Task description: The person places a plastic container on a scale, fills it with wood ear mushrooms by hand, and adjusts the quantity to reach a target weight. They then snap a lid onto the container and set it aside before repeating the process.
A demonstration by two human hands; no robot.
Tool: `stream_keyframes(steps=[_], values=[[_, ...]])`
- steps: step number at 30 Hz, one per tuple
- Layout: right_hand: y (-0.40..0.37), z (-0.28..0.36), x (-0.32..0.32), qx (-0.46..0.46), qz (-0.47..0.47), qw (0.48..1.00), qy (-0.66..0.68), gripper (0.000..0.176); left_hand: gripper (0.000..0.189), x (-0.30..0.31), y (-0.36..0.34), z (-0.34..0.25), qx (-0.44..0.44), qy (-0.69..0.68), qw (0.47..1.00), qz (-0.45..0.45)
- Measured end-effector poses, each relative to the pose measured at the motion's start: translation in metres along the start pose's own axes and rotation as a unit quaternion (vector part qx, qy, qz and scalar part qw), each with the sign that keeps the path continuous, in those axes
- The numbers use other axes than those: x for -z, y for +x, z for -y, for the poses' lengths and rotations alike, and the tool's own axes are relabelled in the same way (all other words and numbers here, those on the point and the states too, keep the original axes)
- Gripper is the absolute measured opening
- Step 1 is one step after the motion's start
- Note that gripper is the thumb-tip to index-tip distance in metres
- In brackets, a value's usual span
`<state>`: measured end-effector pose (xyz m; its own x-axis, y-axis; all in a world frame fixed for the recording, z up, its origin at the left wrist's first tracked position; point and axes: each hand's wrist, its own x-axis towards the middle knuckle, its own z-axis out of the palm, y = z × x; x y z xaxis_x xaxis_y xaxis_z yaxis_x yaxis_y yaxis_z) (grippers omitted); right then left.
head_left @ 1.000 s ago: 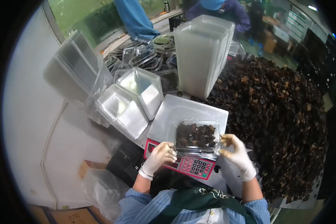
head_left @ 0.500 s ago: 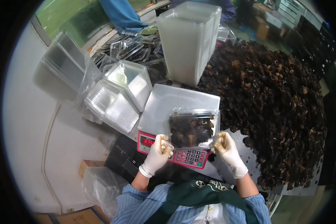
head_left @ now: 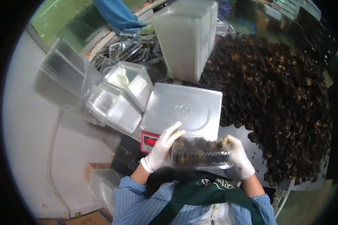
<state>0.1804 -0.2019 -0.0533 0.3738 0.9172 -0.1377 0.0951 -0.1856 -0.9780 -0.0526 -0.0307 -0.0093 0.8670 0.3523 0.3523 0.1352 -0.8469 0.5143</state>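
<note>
I've lifted the filled clamshell box (head_left: 201, 154) off the scale (head_left: 184, 108), now bare at 12 o'clock, so weighing seems over. My left hand (head_left: 162, 149) and right hand (head_left: 239, 157) clasp its ends near my chest.

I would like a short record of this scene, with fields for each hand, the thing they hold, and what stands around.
left hand: gloved, grips the left end of the clear box
right hand: gloved, grips its right end
clear box: full of dark dried pieces, blurred, held in front of the scale
scale: silver platform, red panel
right of scale: dark pile
behind scale: stack of empty boxes
left of scale: open boxes
</note>
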Motion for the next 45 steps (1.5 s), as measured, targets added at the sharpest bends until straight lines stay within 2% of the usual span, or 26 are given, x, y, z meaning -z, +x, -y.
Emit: stream_keyframes(steps=[1, 2, 3, 5, 6, 7, 9, 10, 11, 12, 13, 14, 15, 17, 18, 20, 23, 27, 28, 31, 34, 37, 38, 40, 42, 45], values=[[-0.007, 0.038, 0.007, -0.092, 0.117, 0.978, 0.149, 0.016, 0.065, 0.013, 0.009, -0.017, -0.004, -0.123, 0.992, -0.005], [-0.006, 0.031, 0.005, -0.083, 0.136, 0.978, 0.133, 0.02, 0.064, 0.016, 0.007, -0.018, 0.082, -0.288, 0.954, 0.002], [-0.009, 0.018, 0.002, -0.073, 0.155, 0.978, 0.116, 0.026, 0.063, 0.02, 0.004, -0.017, 0.164, -0.444, 0.881, 0.008], [-0.011, 0.004, 0.002, -0.097, 0.187, 0.958, 0.194, 0.03, 0.063, 0.047, 0.021, -0.002, 0.224, -0.373, 0.9, 0.001], [-0.012, 0.006, 0.0, -0.075, 0.162, 0.963, 0.2, 0.025, 0.062, 0.059, 0.028, 0.011, 0.301, -0.384, 0.873, -0.013], [-0.013, 0.004, 0.0, -0.082, 0.141, 0.965, 0.204, 0.024, 0.058, 0.076, 0.036, 0.024, 0.329, -0.345, 0.878, -0.043], [-0.017, -0.003, 0.007, -0.095, 0.093, 0.968, 0.214, 0.022, 0.052, 0.105, 0.043, 0.066, 0.298, -0.243, 0.91, -0.154], [-0.019, -0.003, 0.01, -0.096, 0.078, 0.969, 0.213, 0.021, 0.046, 0.127, 0.049, 0.083, 0.336, -0.265, 0.88, -0.206], [-0.021, -0.002, 0.013, -0.09, 0.07, 0.97, 0.214, 0.021, 0.041, 0.147, 0.053, 0.113, 0.318, -0.246, 0.872, -0.281], [-0.022, -0.002, 0.014, -0.085, 0.061, 0.971, 0.214, 0.021, 0.043, 0.17, 0.054, 0.123, 0.262, -0.419, 0.815, -0.302], [-0.023, -0.003, 0.016, -0.081, 0.052, 0.972, 0.215, 0.021, 0.047, 0.192, 0.057, 0.127, 0.302, -0.368, 0.789, -0.39], [-0.024, -0.006, 0.017, -0.083, 0.04, 0.972, 0.214, 0.02, 0.049, 0.204, 0.059, 0.144, 0.272, -0.332, 0.781, -0.454], [-0.024, -0.005, 0.018, -0.085, 0.036, 0.972, 0.217, 0.021, 0.05, 0.215, 0.054, 0.16, 0.275, -0.224, 0.81, -0.467], [-0.026, -0.002, 0.019, -0.087, 0.027, 0.97, 0.224, 0.021, 0.044, 0.228, 0.021, 0.233, 0.251, 0.051, 0.878, -0.404], [-0.026, -0.005, 0.02, -0.086, 0.024, 0.971, 0.221, 0.021, 0.041, 0.227, 0.018, 0.225, 0.306, 0.176, 0.877, -0.326], [-0.027, -0.015, 0.022, -0.086, 0.02, 0.973, 0.214, 0.022, 0.035, 0.227, 0.005, 0.201, 0.395, 0.411, 0.808, -0.149], [-0.028, -0.02, 0.024, -0.085, 0.02, 0.975, 0.206, 0.021, 0.027, 0.23, -0.015, 0.228, 0.422, 0.352, 0.823, -0.14], [-0.032, -0.015, 0.021, -0.099, 0.013, 0.974, 0.203, 0.02, 0.021, 0.224, -0.007, 0.203, 0.351, 0.438, 0.798, -0.218], [-0.033, -0.015, 0.02, -0.098, 0.015, 0.973, 0.207, 0.02, 0.022, 0.225, -0.006, 0.202, 0.367, 0.396, 0.816, -0.207], [-0.036, -0.017, 0.016, -0.105, 0.019, 0.976, 0.189, 0.02, 0.018, 0.226, -0.008, 0.203, 0.356, 0.406, 0.818, -0.2], [-0.041, -0.023, 0.013, -0.111, 0.028, 0.976, 0.184, 0.021, 0.012, 0.229, -0.013, 0.207, 0.31, 0.425, 0.824, -0.21], [-0.047, -0.031, 0.008, -0.116, 0.028, 0.972, 0.203, 0.022, 0.013, 0.236, -0.023, 0.224, 0.252, 0.402, 0.826, -0.306], [-0.048, -0.033, 0.008, -0.12, 0.031, 0.972, 0.199, 0.023, 0.018, 0.241, -0.027, 0.238, 0.207, 0.395, 0.813, -0.374], [-0.053, -0.048, 0.002, -0.119, 0.04, 0.971, 0.203, 0.024, 0.021, 0.252, -0.023, 0.215, 0.279, 0.34, 0.797, -0.413], [-0.057, -0.058, -0.001, -0.111, 0.046, 0.984, 0.133, 0.023, 0.024, 0.25, -0.015, 0.193, 0.248, 0.292, 0.796, -0.469], [-0.064, -0.067, -0.004, -0.111, 0.049, 0.989, 0.086, 0.025, 0.029, 0.25, -0.005, 0.148, 0.178, 0.285, 0.815, -0.472]])
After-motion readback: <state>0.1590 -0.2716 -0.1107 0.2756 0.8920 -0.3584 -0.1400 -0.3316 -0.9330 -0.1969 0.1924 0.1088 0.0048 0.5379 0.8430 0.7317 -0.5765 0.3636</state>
